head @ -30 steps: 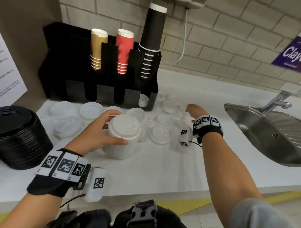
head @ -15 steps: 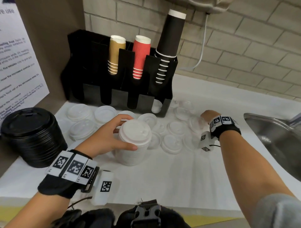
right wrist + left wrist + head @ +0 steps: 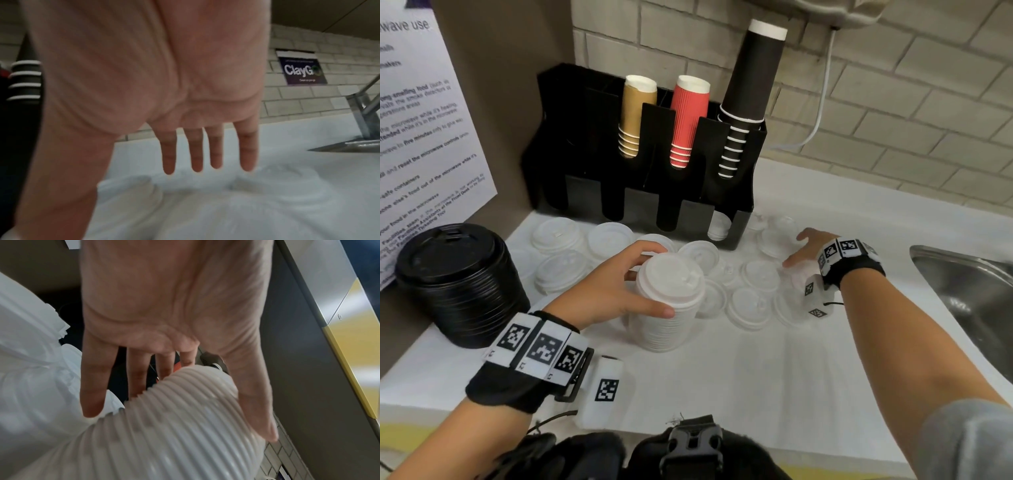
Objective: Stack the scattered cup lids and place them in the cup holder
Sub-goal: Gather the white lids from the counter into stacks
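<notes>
Head view: my left hand (image 3: 616, 291) wraps the top of the white lid stack (image 3: 667, 308), thumb in front and fingers round the back, steadying it upright on the tabletop (image 3: 774, 377). In the left wrist view the hand (image 3: 174, 313) lies against the ribbed side of the stack (image 3: 174, 426). My right hand (image 3: 804, 250) reaches out with straight, spread fingers over the loose lids (image 3: 753, 301) by the holder's right end, grasping nothing; the right wrist view shows the hand (image 3: 164, 97) just above blurred white lids (image 3: 257, 186), and I cannot tell whether the fingertips touch one.

I judge I am mid-gathering: many lids lie scattered in front of the holder (image 3: 654, 192) and to the stack's right, so stacking is far from done and nothing goes into the holder yet. Next I need to pinch one thin lid by its rim, lift it clear of its neighbours and seat it squarely on the stack while my left hand keeps that from tipping.

The holder carries brown cups (image 3: 635, 116), red cups (image 3: 686, 120) and black cups (image 3: 746, 102). A black lid stack (image 3: 458, 281) stands at the left. The notice (image 3: 421, 137) on the left reads partly "wave use" and "five minutes"; the rest is too small. The purple sign (image 3: 301, 71) on the brick wall reads "ClayGo".
</notes>
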{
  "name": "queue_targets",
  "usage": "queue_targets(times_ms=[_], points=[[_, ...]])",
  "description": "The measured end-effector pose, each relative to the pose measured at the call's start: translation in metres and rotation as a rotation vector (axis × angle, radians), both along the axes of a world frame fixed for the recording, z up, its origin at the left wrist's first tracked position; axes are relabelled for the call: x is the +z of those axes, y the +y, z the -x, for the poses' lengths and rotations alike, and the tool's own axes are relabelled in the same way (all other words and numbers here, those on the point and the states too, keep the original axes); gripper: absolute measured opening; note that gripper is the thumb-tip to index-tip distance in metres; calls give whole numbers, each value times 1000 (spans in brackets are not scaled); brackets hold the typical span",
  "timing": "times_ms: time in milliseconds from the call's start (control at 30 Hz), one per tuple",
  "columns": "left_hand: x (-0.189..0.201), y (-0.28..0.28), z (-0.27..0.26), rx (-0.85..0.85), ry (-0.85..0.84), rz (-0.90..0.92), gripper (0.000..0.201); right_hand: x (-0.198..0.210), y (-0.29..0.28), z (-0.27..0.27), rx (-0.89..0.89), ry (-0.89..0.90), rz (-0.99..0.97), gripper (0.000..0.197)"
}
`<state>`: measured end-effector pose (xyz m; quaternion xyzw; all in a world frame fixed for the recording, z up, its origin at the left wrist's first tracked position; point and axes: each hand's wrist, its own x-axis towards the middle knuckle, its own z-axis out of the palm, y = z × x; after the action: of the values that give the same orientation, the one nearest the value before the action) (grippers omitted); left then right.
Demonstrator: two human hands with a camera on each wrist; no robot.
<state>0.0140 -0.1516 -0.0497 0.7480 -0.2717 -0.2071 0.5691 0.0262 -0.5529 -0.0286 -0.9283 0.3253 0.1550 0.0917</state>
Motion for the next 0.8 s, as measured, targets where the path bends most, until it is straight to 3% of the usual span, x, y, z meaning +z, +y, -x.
queue_targets(times_ms=[100, 300, 467, 633, 800], points=[[-1, 0, -1, 6, 7, -6, 71, -11, 15, -12, 75, -71, -94, 96], [0, 0, 0, 3, 20, 1, 72, -14, 19, -29, 173, -111, -147, 85], [0, 0, 0, 8, 19, -1, 72, -7, 12, -29, 161, 88, -22, 101], [-2, 0, 0, 21, 13, -3, 72, -21, 5, -20, 115, 163, 35, 89], [1, -1, 3, 26, 4, 8, 74, -12, 1, -12, -8, -20, 20, 73]])
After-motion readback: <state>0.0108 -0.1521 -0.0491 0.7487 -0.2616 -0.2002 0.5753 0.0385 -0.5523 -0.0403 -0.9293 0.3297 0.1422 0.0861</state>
